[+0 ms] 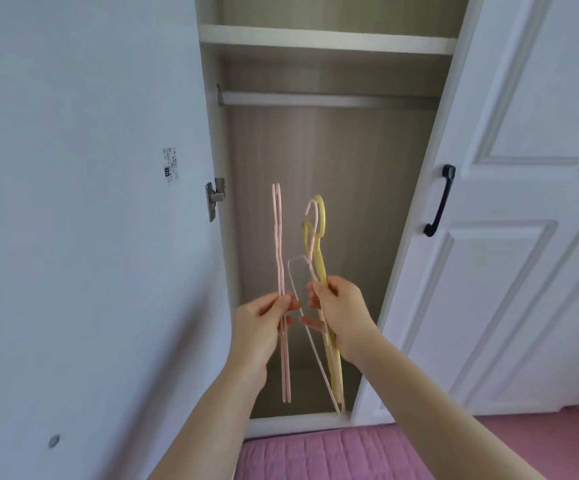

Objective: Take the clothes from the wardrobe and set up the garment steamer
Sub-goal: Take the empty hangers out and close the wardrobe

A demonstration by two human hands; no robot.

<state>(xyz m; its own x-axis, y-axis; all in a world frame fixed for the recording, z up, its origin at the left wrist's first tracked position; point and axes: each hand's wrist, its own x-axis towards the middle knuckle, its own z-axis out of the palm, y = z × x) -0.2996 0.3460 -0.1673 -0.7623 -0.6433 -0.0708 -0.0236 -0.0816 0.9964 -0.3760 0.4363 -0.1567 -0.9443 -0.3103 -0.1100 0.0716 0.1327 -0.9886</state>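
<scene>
The left hand (264, 317) pinches a thin pink plastic hanger (278, 271) mid-length; the right hand (338, 310) grips a bunch of yellow, pink and clear plastic hangers (319, 258) below their hooks. They look light, stiff and a bit slippery, likely to tangle. No clothes show in the open wardrobe (316, 168); its rail (316, 98) is bare. The open doors flank the hands, with free room between.

wardrobe (316, 202) interior open, rail (316, 99) overhead
</scene>
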